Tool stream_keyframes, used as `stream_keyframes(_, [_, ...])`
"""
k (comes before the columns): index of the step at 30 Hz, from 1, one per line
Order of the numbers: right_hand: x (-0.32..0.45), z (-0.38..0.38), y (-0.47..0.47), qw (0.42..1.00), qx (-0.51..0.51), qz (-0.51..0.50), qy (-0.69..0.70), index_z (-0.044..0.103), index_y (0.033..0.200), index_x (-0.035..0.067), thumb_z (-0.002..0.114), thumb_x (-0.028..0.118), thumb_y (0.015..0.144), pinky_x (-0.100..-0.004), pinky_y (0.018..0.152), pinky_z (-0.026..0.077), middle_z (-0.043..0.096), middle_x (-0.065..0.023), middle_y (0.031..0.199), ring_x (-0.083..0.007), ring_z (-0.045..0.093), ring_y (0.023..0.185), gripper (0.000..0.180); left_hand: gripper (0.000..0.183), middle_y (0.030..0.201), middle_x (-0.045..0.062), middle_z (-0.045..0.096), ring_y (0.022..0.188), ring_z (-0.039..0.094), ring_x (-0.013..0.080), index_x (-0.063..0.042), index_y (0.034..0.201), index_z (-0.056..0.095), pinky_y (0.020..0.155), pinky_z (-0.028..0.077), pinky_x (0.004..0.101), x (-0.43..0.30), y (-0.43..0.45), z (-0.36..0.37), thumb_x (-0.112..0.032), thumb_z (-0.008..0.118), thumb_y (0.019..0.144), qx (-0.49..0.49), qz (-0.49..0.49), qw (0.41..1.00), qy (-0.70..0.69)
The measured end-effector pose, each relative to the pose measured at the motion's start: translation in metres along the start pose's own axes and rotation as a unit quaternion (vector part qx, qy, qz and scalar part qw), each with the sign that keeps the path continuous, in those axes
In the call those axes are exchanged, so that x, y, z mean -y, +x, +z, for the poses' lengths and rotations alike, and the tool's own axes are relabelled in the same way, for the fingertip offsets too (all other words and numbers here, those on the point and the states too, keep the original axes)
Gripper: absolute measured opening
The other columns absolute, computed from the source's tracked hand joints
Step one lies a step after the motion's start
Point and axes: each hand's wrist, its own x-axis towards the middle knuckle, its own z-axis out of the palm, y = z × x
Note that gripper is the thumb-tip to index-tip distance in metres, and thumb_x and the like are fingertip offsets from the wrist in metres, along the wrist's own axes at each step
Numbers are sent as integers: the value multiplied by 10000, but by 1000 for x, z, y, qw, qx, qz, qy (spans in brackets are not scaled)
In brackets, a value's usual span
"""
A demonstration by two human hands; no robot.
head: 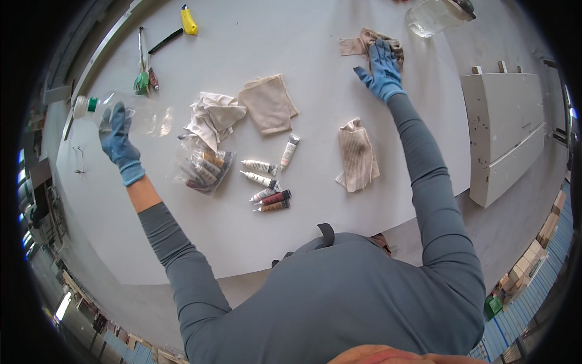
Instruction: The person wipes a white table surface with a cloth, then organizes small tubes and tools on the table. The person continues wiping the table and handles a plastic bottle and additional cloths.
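In the head view, my left hand (119, 141), in a blue coated glove, is closed around a clear plastic bottle (148, 116) lying sideways, its neck with a green ring pointing left. My right hand (384, 73), gloved alike, is stretched out at the far right over a crumpled brown rag (367, 37). Its thumb stands apart from the fingers, and the palm hides whether they grip the cloth. Nearest to the left hand are a white cloth (213, 113) and a clear bag of paint tubes (207, 170). A folded beige cloth (268, 104) lies beside the white one.
Several loose tubes (261, 178) and a stained ribbed cloth (358, 157) lie on the white tabletop (318, 200). A yellow utility knife (189, 22), black marker (166, 41) and green-handled tool (141, 83) are far left. A clear container (429, 20) and pale panels (507, 123) stand right.
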Motion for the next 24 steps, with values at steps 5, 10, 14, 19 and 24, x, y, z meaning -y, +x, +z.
stream_keyframes(5, [122,-14,-78,970,72,-165,164,233,1675,12,669,672,918,-490,1337,102,171,-262,1749,-417,110,1639,1095,593,1224,184,709,1098,705,278,72,1329,546,984,594,388,76,41,-58,-43,879,852,-139,40,987,64])
stream_keyframes(10, [113,-31,-81,964,118,-189,142,281,1668,48,627,683,949,-455,1342,118,208,-204,1755,-355,167,1640,1020,816,1208,139,653,977,654,250,72,1318,544,942,585,389,123,42,-83,-211,1015,714,-265,33,944,195])
stream_keyframes(14, [42,-30,-45,980,42,-30,195,279,1668,47,619,611,980,-449,1325,206,255,-243,1726,-401,238,1610,952,858,1215,148,651,1044,646,260,71,1334,534,951,578,369,135,13,-90,-258,1020,709,-287,22,940,185])
stream_keyframes(19, [126,-23,-123,966,-29,-238,93,350,1642,42,646,542,948,-499,1340,115,273,-217,1725,-398,216,1617,906,906,1243,173,637,1062,647,296,87,1372,484,977,574,395,138,-15,-86,-318,997,745,-251,19,944,212])
stream_keyframes(24, [122,-15,-175,953,137,-215,161,386,1640,91,557,598,975,-482,1346,59,254,-191,1745,-359,165,1643,853,960,1315,246,585,1177,616,357,82,1463,399,1107,500,446,113,-58,-68,-364,943,810,-321,-134,891,291])
